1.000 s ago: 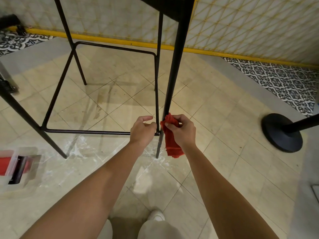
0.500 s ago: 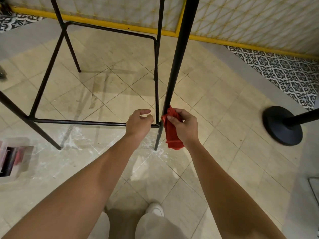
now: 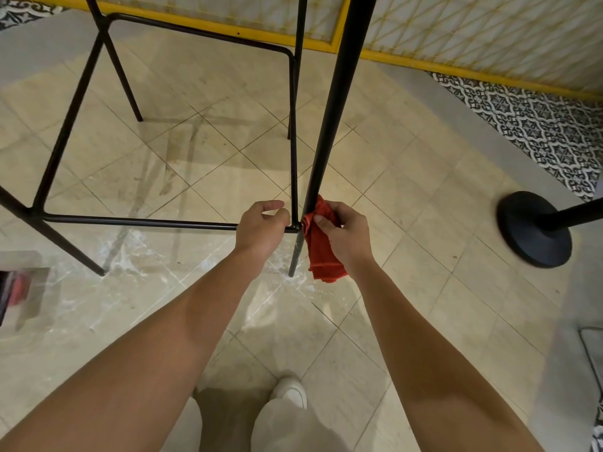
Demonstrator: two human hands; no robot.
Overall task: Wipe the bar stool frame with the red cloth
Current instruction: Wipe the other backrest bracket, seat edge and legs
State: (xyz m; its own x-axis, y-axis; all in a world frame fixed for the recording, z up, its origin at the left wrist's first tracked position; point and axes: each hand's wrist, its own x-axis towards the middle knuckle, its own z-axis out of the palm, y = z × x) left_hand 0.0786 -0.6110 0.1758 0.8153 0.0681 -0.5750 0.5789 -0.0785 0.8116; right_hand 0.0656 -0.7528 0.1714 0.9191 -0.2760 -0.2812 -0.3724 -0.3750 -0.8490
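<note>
The black metal bar stool frame (image 3: pixel 336 102) stands on the tiled floor; its near leg runs down the middle of the view, joined to a low footrest rail (image 3: pixel 140 221). My right hand (image 3: pixel 346 236) presses the red cloth (image 3: pixel 321 252) against that leg, right where the rail meets it, and the cloth's lower end hangs loose. My left hand (image 3: pixel 262 228) is closed around the footrest rail just left of the leg. The stool's seat is out of view above.
A black round stanchion base (image 3: pixel 535 230) sits on the floor at the right. A clear plastic box (image 3: pixel 23 288) with something red in it lies at the left edge. A yellow-trimmed tiled wall (image 3: pixel 456 31) runs behind. My white shoe (image 3: pixel 290 391) is below.
The view has tilted down and drawn nearer. My right hand with the cloth has stayed low on the leg at the rail joint. My left hand keeps its hold on the rail.
</note>
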